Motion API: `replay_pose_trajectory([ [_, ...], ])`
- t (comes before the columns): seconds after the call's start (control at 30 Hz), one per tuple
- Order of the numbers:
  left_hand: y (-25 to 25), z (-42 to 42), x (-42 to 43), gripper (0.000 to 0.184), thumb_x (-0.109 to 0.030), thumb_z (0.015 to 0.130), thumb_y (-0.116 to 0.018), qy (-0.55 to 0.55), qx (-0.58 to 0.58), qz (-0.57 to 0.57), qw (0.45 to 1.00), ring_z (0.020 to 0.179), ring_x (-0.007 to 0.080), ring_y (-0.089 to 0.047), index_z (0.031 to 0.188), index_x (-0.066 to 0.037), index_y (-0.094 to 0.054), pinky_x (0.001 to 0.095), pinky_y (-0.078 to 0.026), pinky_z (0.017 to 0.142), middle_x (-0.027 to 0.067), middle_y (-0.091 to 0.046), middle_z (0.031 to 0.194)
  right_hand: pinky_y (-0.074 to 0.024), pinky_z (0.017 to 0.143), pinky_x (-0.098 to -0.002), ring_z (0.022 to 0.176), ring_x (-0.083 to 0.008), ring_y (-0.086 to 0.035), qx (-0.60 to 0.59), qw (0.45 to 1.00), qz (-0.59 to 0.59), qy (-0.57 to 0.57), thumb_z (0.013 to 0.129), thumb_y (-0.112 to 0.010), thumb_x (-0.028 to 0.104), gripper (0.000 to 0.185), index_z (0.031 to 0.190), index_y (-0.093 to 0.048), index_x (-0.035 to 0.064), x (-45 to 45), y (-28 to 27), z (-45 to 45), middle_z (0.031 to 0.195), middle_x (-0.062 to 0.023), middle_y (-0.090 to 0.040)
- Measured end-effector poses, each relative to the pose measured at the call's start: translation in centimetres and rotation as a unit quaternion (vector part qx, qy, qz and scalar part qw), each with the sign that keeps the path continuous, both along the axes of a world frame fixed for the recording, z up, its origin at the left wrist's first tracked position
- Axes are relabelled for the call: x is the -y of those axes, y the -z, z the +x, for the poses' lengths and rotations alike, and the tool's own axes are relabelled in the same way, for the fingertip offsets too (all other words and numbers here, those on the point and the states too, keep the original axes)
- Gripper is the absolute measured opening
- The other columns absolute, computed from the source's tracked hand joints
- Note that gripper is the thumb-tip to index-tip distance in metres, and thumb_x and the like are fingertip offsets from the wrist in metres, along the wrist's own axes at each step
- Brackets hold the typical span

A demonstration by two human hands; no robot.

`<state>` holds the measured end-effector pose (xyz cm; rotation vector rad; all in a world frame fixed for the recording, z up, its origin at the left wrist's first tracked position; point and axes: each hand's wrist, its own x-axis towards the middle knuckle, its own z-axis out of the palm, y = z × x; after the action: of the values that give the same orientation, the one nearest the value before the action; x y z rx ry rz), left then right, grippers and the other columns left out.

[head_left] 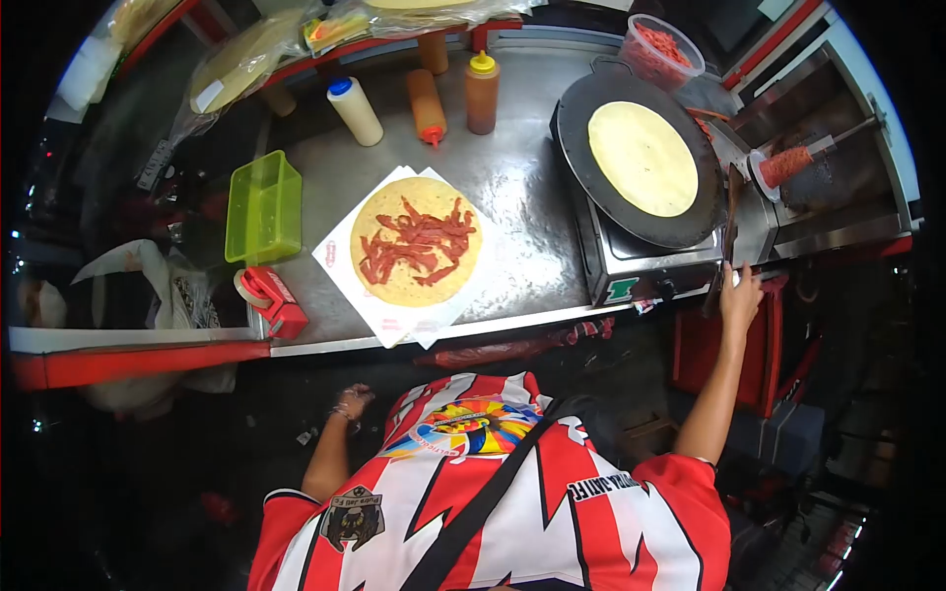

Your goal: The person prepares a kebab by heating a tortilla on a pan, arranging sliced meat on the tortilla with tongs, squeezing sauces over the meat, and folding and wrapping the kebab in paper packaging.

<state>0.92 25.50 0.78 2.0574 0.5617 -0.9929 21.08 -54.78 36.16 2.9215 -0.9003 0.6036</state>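
The shirt (512, 492) is cut off below — print (330, 254) on the paper (389, 321) too small to read.

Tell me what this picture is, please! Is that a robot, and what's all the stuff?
No robot here! It's a person with two bare hands. There's just one picture, taken by a camera worn on the person's head, looking down. That's why you see their red-and-white shirt at the bottom.

On the shiny metal counter, white paper lies under a round, flat bread topped with reddish strips. Behind it are three squeeze bottles, with blue, red and yellow tops. On the right, a pale yellow round sits on a black round griddle.

The right hand is at a long, dark, flat tool and seems to hold it. The left hand is away from the counter, with nothing visible in it.
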Motion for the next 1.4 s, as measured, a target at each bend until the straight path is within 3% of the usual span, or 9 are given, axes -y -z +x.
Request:
replay_pose_trajectory([
  [0.13,2.2,-1.4,-3.5,0.045,-0.037,0.090,-0.074,0.050,0.030,0.023,0.998,0.124,0.0315,-0.064,0.123,-0.006,-0.071,0.0390,-0.050,0.107,0.0140,-0.070,0.131,-0.0519,0.091,-0.0420,0.100,-0.0307,-0.067,0.248,0.939,0.105,-0.215,0.095,-0.069,0.015,0.035,0.129,-0.067,0.0045,-19.5,-4.7,3.2,0.111,-0.0180,-0.070],
  [0.3,2.5,-4.5,-6.2,0.040,-0.040,0.096,-0.063,0.221,-0.016,0.051,0.974,0.130,0.0324,-0.060,0.130,-0.021,-0.071,0.0428,-0.049,0.109,0.0121,-0.067,0.135,-0.0508,0.108,-0.0445,0.129,-0.0351,-0.060,0.033,0.799,0.403,-0.445,0.081,-0.083,0.015,0.086,0.154,-0.039,0.0057,-41.9,6.0,14.2,0.142,-0.0234,-0.056],
  [0.53,7.7,-9.4,-9.2,0.037,-0.032,0.093,-0.068,0.277,0.119,0.076,0.951,0.127,0.0314,-0.062,0.126,-0.016,-0.073,0.0391,-0.048,0.110,0.0136,-0.067,0.135,-0.0579,0.084,-0.0381,0.091,-0.0272,-0.074,0.147,0.876,0.409,-0.210,0.069,-0.093,0.022,0.066,0.123,-0.060,0.0016,-41.0,15.7,36.7,0.102,-0.0166,-0.076],
  [0.67,5.2,-9.4,-7.6,0.047,-0.035,0.093,-0.069,-0.080,-0.047,-0.047,0.995,0.123,0.0287,-0.064,0.131,-0.008,-0.068,0.0406,-0.050,0.109,0.0153,-0.069,0.130,-0.0576,0.083,-0.0379,0.098,-0.0269,-0.070,0.185,0.732,0.559,-0.342,0.075,-0.084,0.015,0.077,0.140,-0.044,0.0034,-42.7,12.9,27.2,0.116,-0.0195,-0.069],
  [0.87,11.5,-13.0,-10.1,0.043,-0.038,0.098,-0.061,0.305,0.002,0.058,0.950,0.118,0.0332,-0.068,0.125,-0.005,-0.067,0.0448,-0.055,0.100,0.0190,-0.070,0.126,-0.0582,0.084,-0.0387,0.098,-0.0251,-0.072,0.228,0.522,0.752,-0.331,0.088,-0.077,0.011,0.052,0.132,-0.051,-0.0020,-39.2,-0.8,17.2,0.114,-0.0175,-0.069],
  [1.0,12.1,-10.5,-13.0,0.043,-0.036,0.097,-0.063,0.468,0.145,0.140,0.861,0.097,0.0285,-0.071,0.130,-0.009,-0.066,0.0431,-0.057,0.084,0.0133,-0.075,0.110,-0.0575,0.083,-0.0333,0.090,-0.0202,-0.072,0.054,0.685,0.594,-0.418,0.083,-0.085,0.017,0.041,0.112,-0.064,-0.0016,-41.0,-7.0,15.7,0.102,-0.0101,-0.073],
  [1.1,9.1,-6.0,-11.8,0.036,-0.030,0.100,-0.062,-0.117,-0.018,-0.109,0.987,0.095,0.0254,-0.073,0.126,-0.005,-0.064,0.0409,-0.060,0.080,0.0136,-0.073,0.115,-0.0578,0.079,-0.0307,0.084,-0.0161,-0.072,0.244,0.609,0.574,-0.491,0.082,-0.087,0.016,0.041,0.115,-0.068,-0.0008,-41.1,-13.4,14.9,0.099,-0.0087,-0.075],
  [1.23,5.8,-1.4,-9.2,0.043,-0.032,0.094,-0.072,-0.054,0.011,-0.033,0.998,0.081,0.0166,-0.069,0.129,-0.007,-0.066,0.0333,-0.056,0.075,0.0096,-0.075,0.109,-0.0559,0.092,-0.0349,0.100,-0.0185,-0.070,0.101,0.731,0.534,-0.412,0.078,-0.088,0.012,0.049,0.120,-0.065,-0.0011,-44.1,-3.1,14.4,0.110,-0.0095,-0.073],
  [1.4,5.3,-1.2,-8.0,0.042,-0.032,0.094,-0.071,-0.044,0.029,-0.036,0.998,0.085,0.0183,-0.070,0.128,-0.007,-0.068,0.0347,-0.056,0.079,0.0100,-0.075,0.111,-0.0558,0.090,-0.0363,0.100,-0.0190,-0.068,0.051,0.636,0.670,-0.380,0.075,-0.088,0.007,0.051,0.119,-0.064,0.0015,-48.3,0.4,14.7,0.109,-0.0072,-0.070],
])
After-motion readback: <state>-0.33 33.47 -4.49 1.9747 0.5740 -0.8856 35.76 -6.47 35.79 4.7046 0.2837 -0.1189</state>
